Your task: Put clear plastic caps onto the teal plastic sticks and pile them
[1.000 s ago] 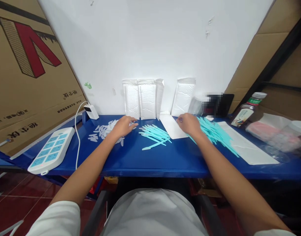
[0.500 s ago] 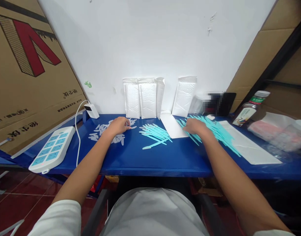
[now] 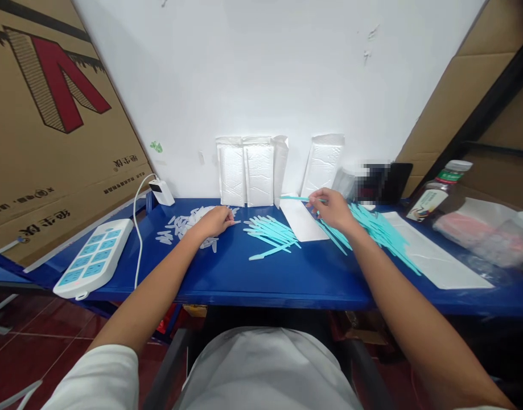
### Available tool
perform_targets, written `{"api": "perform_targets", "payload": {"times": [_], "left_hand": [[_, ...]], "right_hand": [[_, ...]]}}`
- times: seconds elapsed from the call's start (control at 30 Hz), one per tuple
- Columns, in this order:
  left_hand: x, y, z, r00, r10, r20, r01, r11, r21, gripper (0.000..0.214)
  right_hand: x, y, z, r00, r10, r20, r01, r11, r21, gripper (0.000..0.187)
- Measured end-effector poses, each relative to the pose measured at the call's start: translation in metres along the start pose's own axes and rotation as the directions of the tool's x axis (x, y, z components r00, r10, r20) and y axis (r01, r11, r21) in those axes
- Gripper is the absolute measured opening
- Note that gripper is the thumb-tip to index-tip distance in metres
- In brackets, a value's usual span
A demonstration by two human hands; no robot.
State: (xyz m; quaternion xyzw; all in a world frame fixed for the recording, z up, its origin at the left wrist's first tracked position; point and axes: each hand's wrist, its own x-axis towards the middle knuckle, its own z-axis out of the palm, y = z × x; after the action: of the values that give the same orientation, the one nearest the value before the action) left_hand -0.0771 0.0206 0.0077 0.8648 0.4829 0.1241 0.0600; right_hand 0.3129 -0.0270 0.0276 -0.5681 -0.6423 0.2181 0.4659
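Observation:
My right hand [image 3: 330, 208] pinches one thin teal eyebrow razor [image 3: 294, 197], raised nearly level above the table and pointing left. Below and to the right of that hand spreads a pile of loose teal razors [image 3: 383, 230]. My left hand [image 3: 218, 221] is closed in a pinch on a small translucent blade cap [image 3: 236, 222], beside a heap of similar caps [image 3: 182, 223]. Between the two hands lies a second group of teal razors [image 3: 270, 232], several with pale covered ends. One razor [image 3: 263, 255] there sits at an angle in front of the others.
White padded envelopes [image 3: 260, 173] lean on the wall, another envelope [image 3: 323, 165] farther right. White sheets [image 3: 306, 223] lie on the blue table [image 3: 244, 279]. A power strip [image 3: 94, 259] and a corded white device [image 3: 162, 192] are left; a bottle [image 3: 438, 191] and plastic-wrapped pink items [image 3: 474, 225] are right.
My right hand has risen from the razor pile with one teal razor, now held out to the left. My left hand has shifted slightly right, fingers still pinched.

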Motion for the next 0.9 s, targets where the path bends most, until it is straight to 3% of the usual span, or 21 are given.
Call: {"api": "perform_targets", "payload": {"times": [0.1,0.2,0.37,0.53,0.7,0.8,0.9], "left_hand": [[0.001,0.004,0.006,0.998,0.055,-0.017,-0.054,0.996,0.078,0.028],[0.001,0.011,0.011,0.994,0.100,-0.033,-0.096,0.990,0.105,0.030],[-0.003,0.020,0.004,0.996,0.069,-0.050,-0.070,0.997,-0.027,0.038],[-0.010,0.015,-0.018,0.997,-0.020,0.075,0.025,0.997,-0.071,0.052],[-0.010,0.016,-0.017,0.972,-0.038,0.232,0.072,0.988,-0.139,0.045],[-0.009,0.021,-0.011,0.971,0.007,0.240,0.042,0.979,-0.200,0.040],[-0.008,0.026,-0.008,0.987,0.060,0.150,-0.018,0.964,-0.266,0.040]], "right_hand": [[-0.004,-0.008,0.006,0.996,-0.036,0.080,0.024,0.989,0.145,0.021],[-0.009,-0.010,0.016,0.983,-0.068,0.169,0.036,0.981,0.189,0.025],[-0.018,-0.010,0.034,0.959,-0.079,0.274,0.038,0.987,0.153,0.025],[-0.019,-0.011,0.035,0.954,-0.083,0.289,0.043,0.989,0.144,0.023],[-0.017,-0.011,0.030,0.958,-0.072,0.276,0.030,0.987,0.155,0.023],[-0.017,-0.011,0.029,0.960,-0.067,0.272,0.024,0.987,0.160,0.024],[-0.018,-0.014,0.030,0.956,-0.081,0.281,0.029,0.982,0.187,0.026]]}}
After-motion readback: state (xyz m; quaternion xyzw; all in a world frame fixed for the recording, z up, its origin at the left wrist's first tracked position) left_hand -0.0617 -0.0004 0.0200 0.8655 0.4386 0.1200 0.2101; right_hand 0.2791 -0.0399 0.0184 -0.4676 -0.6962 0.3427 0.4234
